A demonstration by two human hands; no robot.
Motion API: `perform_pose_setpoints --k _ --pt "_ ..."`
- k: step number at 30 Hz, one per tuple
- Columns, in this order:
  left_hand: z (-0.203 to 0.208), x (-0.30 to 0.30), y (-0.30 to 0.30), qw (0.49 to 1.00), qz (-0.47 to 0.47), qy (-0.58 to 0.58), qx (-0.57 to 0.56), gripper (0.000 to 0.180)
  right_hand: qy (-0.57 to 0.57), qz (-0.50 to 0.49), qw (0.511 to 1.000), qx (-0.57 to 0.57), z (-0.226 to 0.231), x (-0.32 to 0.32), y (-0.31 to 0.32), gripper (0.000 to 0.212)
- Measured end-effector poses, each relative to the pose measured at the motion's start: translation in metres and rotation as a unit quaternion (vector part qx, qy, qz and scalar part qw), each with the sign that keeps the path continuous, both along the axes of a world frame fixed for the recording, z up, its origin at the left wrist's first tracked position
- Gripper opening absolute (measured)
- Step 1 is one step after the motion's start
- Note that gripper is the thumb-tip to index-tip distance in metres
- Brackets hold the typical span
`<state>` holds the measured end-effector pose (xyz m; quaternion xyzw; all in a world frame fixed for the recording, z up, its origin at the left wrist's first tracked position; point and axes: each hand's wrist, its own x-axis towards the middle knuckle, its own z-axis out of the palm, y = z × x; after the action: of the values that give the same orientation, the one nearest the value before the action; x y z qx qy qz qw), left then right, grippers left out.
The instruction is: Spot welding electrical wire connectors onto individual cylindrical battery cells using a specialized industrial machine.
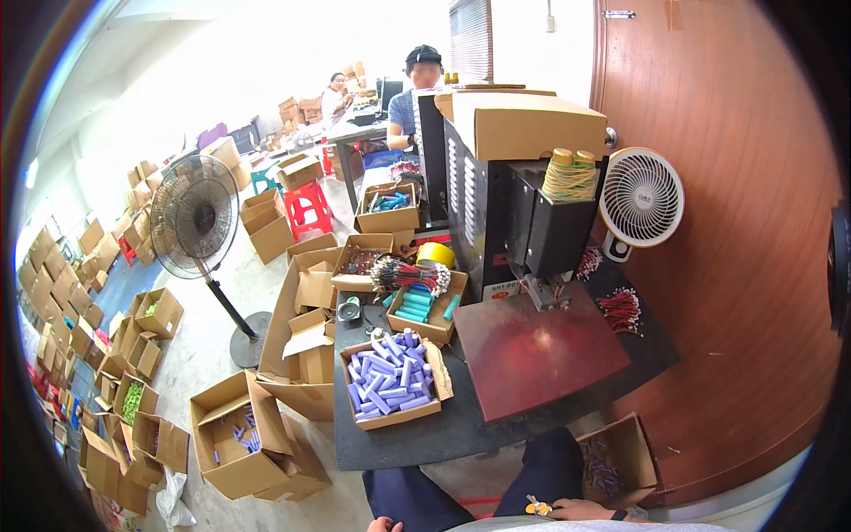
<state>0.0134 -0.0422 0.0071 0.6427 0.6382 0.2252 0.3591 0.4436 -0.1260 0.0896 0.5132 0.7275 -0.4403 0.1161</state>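
My left hand (385, 525) shows only in part at the lower edge, its fingers resting loosely on my dark trouser leg. My right hand (578, 510) lies over my lap with nothing visible in it. Just beside its fingertips is a small yellow and white ornament (538, 506); whether they touch it I cannot tell. Ahead, on the dark table (390, 454), an open cardboard box holds many purple cylindrical battery cells (390, 372). To its right stands a black machine (479, 204) with a reddish-brown plate (532, 355) under its metal head (548, 294).
Behind the purple cells are a box of teal cells (415, 304), a bundle of wires (409, 276) and yellow tape (435, 255). A white fan (642, 197) stands near the wooden door (736, 266). Left are a floor fan (195, 217) and cartons (232, 434). Two people sit farther back.
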Motion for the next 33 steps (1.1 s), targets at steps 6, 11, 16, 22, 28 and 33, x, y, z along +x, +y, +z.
perform_pose_setpoints --k 6,11,16,22,28,33 --pt "-0.002 -0.001 0.001 1.0 -0.003 0.003 0.013 0.028 0.011 -0.013 1.0 0.014 0.0 -0.001 -0.001 0.036" --pt "0.002 0.0 0.001 1.0 -0.002 -0.001 0.0 0.029 0.008 -0.014 1.0 -0.004 -0.002 -0.002 0.0 0.037" --pt "0.008 0.003 0.002 1.0 0.004 0.004 0.0 0.029 0.035 -0.037 0.999 -0.017 0.005 -0.004 0.003 0.039" --pt "0.009 0.002 0.002 1.0 -0.004 0.002 0.011 0.028 -0.011 -0.032 0.999 -0.04 0.01 -0.008 0.005 0.038" --pt "0.006 0.001 0.002 1.0 -0.01 0.01 0.012 0.028 -0.089 -0.014 0.996 -0.005 0.009 -0.016 0.006 0.039" --pt "0.008 -0.001 0.001 1.0 -0.019 0.019 0.006 0.029 -0.202 -0.074 0.977 -0.012 0.02 -0.026 0.005 0.039"
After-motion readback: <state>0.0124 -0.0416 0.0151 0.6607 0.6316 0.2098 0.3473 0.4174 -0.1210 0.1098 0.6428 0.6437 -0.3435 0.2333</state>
